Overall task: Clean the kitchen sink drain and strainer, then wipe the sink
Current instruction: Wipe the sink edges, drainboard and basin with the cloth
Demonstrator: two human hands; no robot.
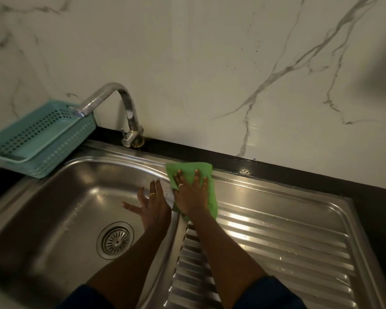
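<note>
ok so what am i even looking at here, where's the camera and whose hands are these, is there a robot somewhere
There is no robot here, just a person's two bare hands. The single picture comes from a wide-angle camera worn on the person's head. It looks forward and down, so both arms reach in from the bottom edge.

Below is a steel sink with a strainer in its drain. A ribbed drainboard lies to its right, a tap stands at the back, and a teal basket sits at the back left.

The right hand presses a green cloth flat near the back corner where basin meets drainboard, fingers spread. The left hand is open over the basin and holds nothing.
</note>
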